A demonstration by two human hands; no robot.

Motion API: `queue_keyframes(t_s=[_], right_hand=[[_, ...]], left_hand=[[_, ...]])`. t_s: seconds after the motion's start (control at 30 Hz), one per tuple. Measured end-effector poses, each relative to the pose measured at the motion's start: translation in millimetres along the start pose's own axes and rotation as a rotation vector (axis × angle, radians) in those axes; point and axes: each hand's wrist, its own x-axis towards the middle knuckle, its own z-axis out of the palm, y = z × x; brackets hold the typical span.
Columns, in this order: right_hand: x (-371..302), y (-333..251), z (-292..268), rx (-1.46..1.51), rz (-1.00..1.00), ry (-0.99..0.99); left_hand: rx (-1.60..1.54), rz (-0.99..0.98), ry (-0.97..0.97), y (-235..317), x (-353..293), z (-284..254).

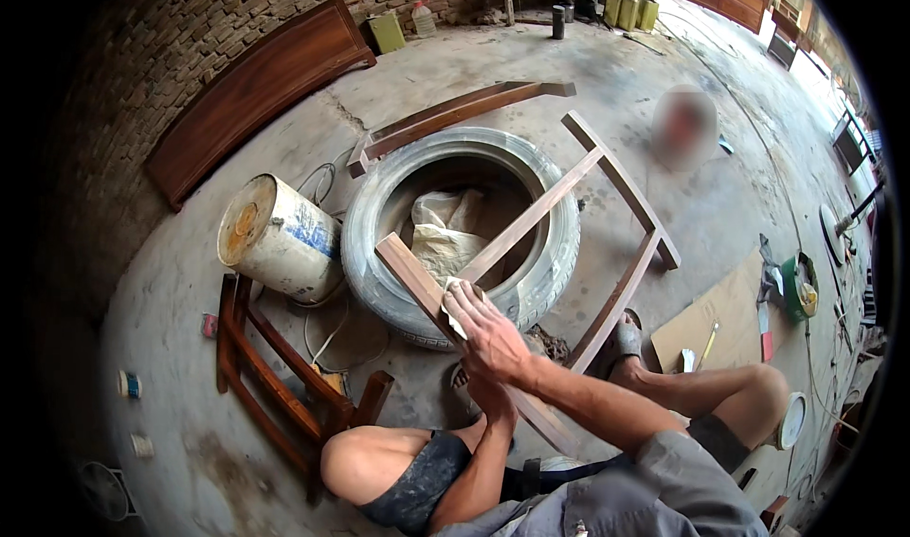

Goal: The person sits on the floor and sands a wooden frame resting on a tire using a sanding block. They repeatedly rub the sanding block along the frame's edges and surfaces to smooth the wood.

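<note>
A bare wooden frame [534,217] of joined bars lies across an old tyre [367,253] in front of me. My right hand [488,333] is pressed flat onto the nearest bar, with a pale folded sheet [454,323] under its fingers; whether it is sandpaper or cloth, I cannot tell. Just below it, my left hand [490,397] closes round the same bar; its fingers are partly hidden by the right wrist. Inside the tyre lies a crumpled pale sack [444,250].
A dirty bucket [289,238] stands left of the tyre. Dark stained wooden parts [284,366] lie at my left, and another wooden piece [455,110] beyond the tyre. A curved brown panel [265,91] leans on the brick wall. Cardboard [711,319] lies at right.
</note>
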Motion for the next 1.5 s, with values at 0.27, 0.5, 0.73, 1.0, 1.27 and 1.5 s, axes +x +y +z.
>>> queue_keyframes(t_s=[0.27, 0.5, 0.73, 1.0, 1.27, 1.5], right_hand=[[-1.2, -13.8, 8.6, 0.072, -0.037, -0.018], [6.1, 59.0, 3.4, -0.085, 0.134, 0.112], [-1.7, 79.5, -5.1, -0.060, 0.057, 0.048], [-1.6, 38.2, -7.9, 0.053, -0.043, -0.073], [19.2, 55.0, -12.3, -0.009, 0.096, 0.040], [-88.3, -58.6, -31.1, 0.091, 0.178, -0.037]], left_hand=[[0.392, 0.354, 0.046, -4.8, 9.9, -8.0], [-0.427, -0.357, -0.027, 29.0, -7.1, -0.1], [-0.455, -0.452, -0.033, 15.1, -5.2, -2.7], [-0.435, -0.384, 0.030, -6.9, 11.4, -3.9], [-0.366, -0.377, -0.289, 26.2, -7.9, -15.9], [-0.281, -0.157, -0.190, 17.3, -19.6, -21.7]])
